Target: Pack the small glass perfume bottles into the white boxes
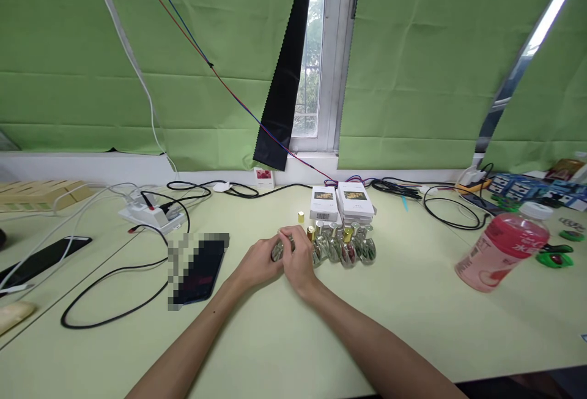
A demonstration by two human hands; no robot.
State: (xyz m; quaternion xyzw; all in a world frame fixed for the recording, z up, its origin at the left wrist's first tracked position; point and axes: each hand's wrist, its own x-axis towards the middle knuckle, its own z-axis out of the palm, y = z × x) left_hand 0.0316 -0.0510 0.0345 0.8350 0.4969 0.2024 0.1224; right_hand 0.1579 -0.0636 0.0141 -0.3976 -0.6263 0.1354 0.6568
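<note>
My left hand is closed around a small clear glass bottle, mostly covered by the fingers. Over the top of that bottle, my right hand is bent with its fingertips pinched together; what exactly they grip at the neck is hidden. A loose gold cap stands on the table just behind my hands. Close to the right of my right hand, several similar glass bottles stand in a cluster, some with gold tops and others with silvery ones.
White picture boxes are stacked behind the bottles. A phone lies left of my hands, near a power strip with black cables. At right is a pink drink bottle. Green curtains hang behind the table.
</note>
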